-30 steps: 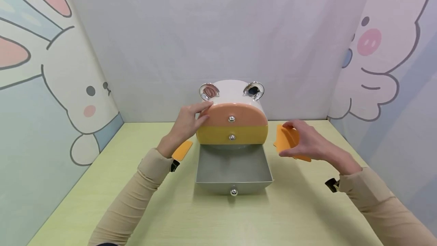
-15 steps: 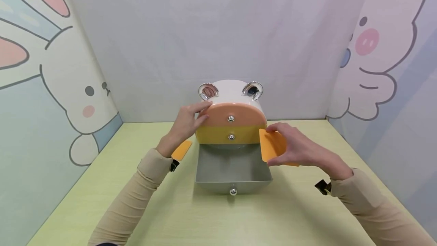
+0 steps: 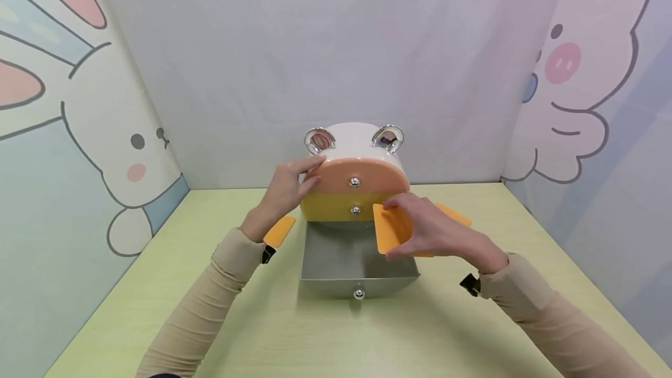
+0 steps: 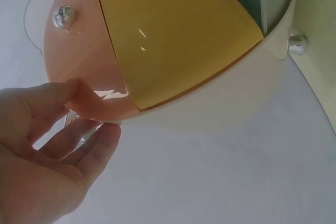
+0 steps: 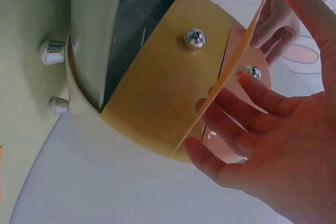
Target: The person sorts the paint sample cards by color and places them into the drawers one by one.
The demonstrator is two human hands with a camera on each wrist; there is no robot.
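Note:
A small storage box shaped like an animal head has a peach top drawer (image 3: 362, 175) and a yellow middle drawer (image 3: 331, 207), both pushed in. Its grey bottom drawer (image 3: 336, 255) is pulled out. My left hand (image 3: 286, 187) holds the box's upper left edge, thumb on the peach front (image 4: 86, 66) and fingers behind the rim. Between thumb and fingers, my right hand (image 3: 430, 226) holds a slightly bent orange card (image 3: 389, 229) above the right part of the open drawer. Edge-on, the card (image 5: 231, 74) crosses the yellow front in the right wrist view.
One orange card (image 3: 453, 214) lies on the table right of the box, partly behind my right hand. Another orange card (image 3: 280, 231) lies on the left, partly behind my left wrist. Behind the table (image 3: 346, 337) stands a pale wall (image 3: 252, 63), with cartoon-printed side panels.
My right hand has moved left with the orange card, from beside the box to over the open drawer. The card on the right has come into view. My left hand stays put.

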